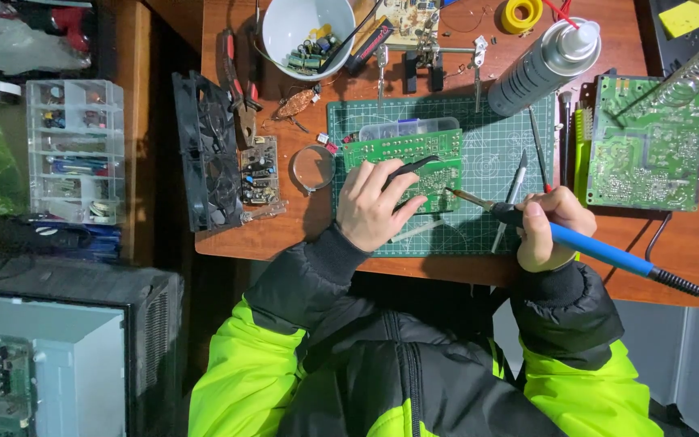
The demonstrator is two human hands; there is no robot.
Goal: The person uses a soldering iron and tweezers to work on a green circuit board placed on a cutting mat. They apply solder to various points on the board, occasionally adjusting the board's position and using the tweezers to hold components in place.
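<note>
The right hand [550, 226] is wrapping its fingers tight around a blue soldering iron [600, 249], and the iron's tip is touching the green circuit board [426, 162]. The left hand [374, 206] is pinching black tweezers [408, 168] and resting on that board, which is lying on a green cutting mat [487, 154] on the bench [285, 231]. Farther back, a white bowl [281, 36] of small parts is sitting beside a grey spray can [540, 69].

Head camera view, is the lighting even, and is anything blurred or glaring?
Head view: sharp and evenly lit across the cutting mat; soldering iron and green circuit board are crisp; mild glare on the spray can; left floor area is dim.
</note>
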